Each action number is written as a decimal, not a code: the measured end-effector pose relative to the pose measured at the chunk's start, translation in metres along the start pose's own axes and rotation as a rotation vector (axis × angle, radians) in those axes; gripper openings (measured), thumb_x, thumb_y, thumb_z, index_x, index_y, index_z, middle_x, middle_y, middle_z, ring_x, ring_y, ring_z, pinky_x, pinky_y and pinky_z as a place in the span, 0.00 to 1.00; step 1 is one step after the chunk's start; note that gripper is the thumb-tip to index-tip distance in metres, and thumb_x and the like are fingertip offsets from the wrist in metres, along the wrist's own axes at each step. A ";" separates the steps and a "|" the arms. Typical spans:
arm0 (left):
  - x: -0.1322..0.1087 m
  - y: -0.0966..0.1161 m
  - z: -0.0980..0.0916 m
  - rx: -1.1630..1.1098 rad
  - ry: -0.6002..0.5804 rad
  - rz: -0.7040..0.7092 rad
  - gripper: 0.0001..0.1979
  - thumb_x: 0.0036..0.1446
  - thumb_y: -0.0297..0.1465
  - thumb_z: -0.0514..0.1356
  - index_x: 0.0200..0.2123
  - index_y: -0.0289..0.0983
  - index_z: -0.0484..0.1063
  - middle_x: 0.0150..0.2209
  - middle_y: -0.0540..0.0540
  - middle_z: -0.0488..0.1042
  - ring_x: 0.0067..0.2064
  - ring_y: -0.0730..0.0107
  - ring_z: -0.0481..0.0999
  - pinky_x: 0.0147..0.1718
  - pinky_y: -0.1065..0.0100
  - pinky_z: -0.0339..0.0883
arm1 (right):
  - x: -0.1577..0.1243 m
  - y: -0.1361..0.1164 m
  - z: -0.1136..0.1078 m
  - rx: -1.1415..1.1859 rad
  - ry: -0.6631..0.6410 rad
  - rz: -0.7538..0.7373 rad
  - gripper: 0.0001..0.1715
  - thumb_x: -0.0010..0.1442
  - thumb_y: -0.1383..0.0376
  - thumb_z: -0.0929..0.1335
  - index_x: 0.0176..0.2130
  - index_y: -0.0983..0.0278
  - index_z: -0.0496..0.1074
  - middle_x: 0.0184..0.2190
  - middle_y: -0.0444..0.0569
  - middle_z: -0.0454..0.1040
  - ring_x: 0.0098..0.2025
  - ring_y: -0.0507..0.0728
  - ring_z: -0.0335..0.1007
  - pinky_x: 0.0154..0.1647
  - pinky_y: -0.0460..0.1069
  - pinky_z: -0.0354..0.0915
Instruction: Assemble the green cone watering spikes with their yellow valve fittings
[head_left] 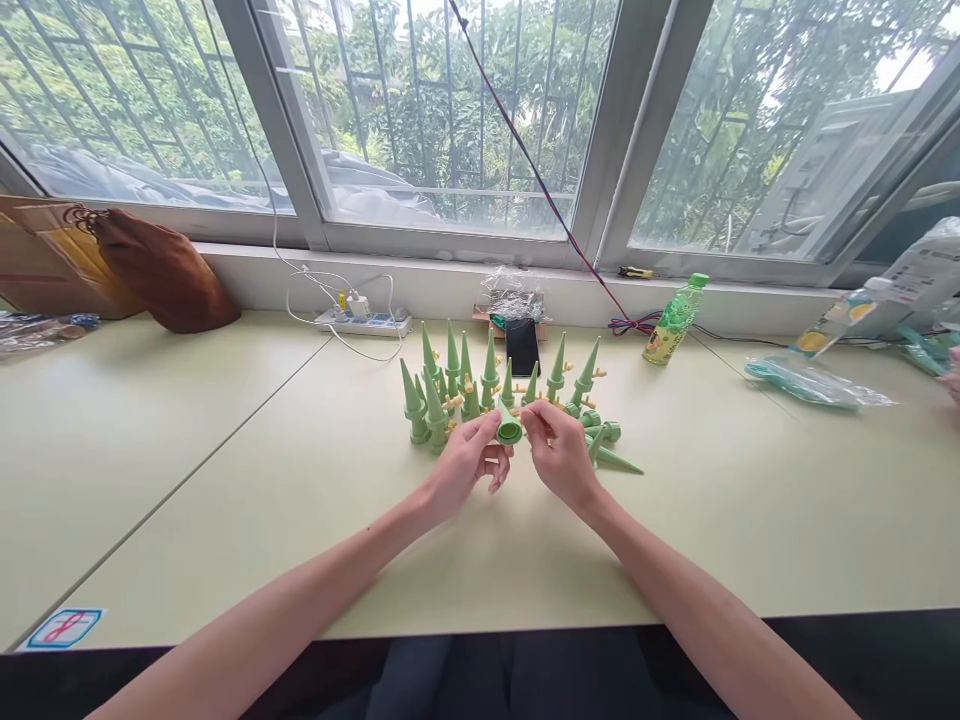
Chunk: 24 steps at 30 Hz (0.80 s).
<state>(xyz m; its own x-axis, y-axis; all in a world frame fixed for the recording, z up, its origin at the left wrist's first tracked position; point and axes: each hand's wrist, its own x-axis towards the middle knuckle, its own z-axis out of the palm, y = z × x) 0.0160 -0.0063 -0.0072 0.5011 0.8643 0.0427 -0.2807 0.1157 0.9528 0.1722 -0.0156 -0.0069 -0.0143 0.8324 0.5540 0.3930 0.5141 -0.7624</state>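
Note:
My left hand [474,452] is closed around a green plastic watering spike [509,431], its round hollow end turned toward me. Close against the right side of that spike, my right hand [556,447] has its fingers pinched together; what lies between them is too small to make out. Behind both hands, several similar green spikes [435,405] stand point up on the table, many with small yellow valves [453,402] at their sides. Beside my right hand, a few green spikes and caps [611,431] lie loose on their sides.
A black phone [523,348] leans near a box with clear plastic wrap [510,297]. A green drink bottle [676,320] and a plastic packet [814,382] are on the right. A power strip [367,321] and brown pouch [165,270] sit along the window side of the table [247,480].

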 end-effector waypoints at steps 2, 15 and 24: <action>-0.001 -0.001 -0.001 0.032 -0.001 0.008 0.19 0.63 0.46 0.55 0.34 0.35 0.66 0.28 0.49 0.68 0.20 0.78 0.66 0.17 0.72 0.60 | 0.000 0.001 0.000 0.020 -0.006 0.001 0.16 0.69 0.59 0.61 0.30 0.62 0.64 0.24 0.42 0.62 0.25 0.51 0.54 0.28 0.47 0.55; -0.004 -0.005 -0.004 0.494 0.097 0.210 0.15 0.62 0.43 0.58 0.43 0.36 0.67 0.26 0.51 0.68 0.21 0.75 0.69 0.16 0.73 0.64 | 0.000 0.003 0.000 0.066 -0.017 0.068 0.19 0.68 0.57 0.61 0.27 0.62 0.60 0.21 0.40 0.57 0.23 0.50 0.50 0.24 0.47 0.50; -0.003 -0.004 -0.002 0.731 0.170 0.434 0.12 0.65 0.36 0.55 0.47 0.41 0.75 0.46 0.45 0.68 0.26 0.81 0.67 0.21 0.75 0.69 | 0.000 0.003 0.002 0.003 -0.012 0.069 0.21 0.68 0.57 0.61 0.25 0.62 0.58 0.20 0.40 0.57 0.23 0.50 0.51 0.24 0.47 0.51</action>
<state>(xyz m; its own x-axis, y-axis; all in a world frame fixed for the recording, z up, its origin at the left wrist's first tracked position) 0.0142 -0.0089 -0.0121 0.3264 0.8273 0.4571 0.2068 -0.5344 0.8195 0.1715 -0.0135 -0.0096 0.0016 0.8684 0.4959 0.3907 0.4559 -0.7997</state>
